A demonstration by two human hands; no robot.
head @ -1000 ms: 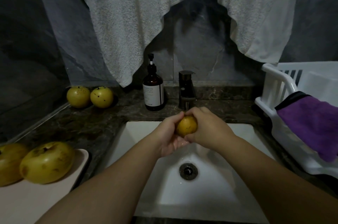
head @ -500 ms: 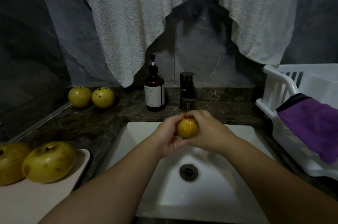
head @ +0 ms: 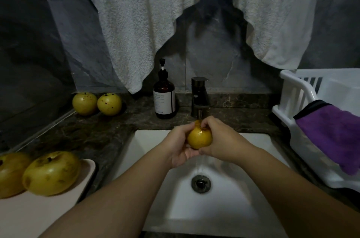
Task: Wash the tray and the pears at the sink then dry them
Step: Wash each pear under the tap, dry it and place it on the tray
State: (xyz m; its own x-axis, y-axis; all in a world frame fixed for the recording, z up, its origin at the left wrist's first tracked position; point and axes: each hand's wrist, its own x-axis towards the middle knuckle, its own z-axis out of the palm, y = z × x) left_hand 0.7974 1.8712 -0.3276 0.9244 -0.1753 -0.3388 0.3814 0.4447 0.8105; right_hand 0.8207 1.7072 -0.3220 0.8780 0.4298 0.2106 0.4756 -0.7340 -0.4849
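Over the white sink point(head: 233, 218), under the dark tap point(head: 199, 97), a wet yellow pear point(head: 199, 138) sits between both my hands. My left hand point(head: 178, 146) cups it from the left and below. My right hand point(head: 220, 140) wraps it from the right, fingers curled over its top. Water runs down to the drain point(head: 201, 183). A pale tray point(head: 39, 210) at the near left carries two large pears point(head: 51, 172) point(head: 9, 173). Two more pears point(head: 84, 103) point(head: 109, 104) lie on the counter at the back left.
A brown pump bottle point(head: 164, 99) stands left of the tap. A white dish rack point(head: 303, 113) at the right has a purple cloth point(head: 335, 134) draped over its edge. A white towel point(head: 175, 14) hangs on the wall above the dark stone counter point(head: 93, 134).
The pear has turned in my hands, and more of its near side shows. My right fingers have shifted up over its top. Both hands stay under the tap.
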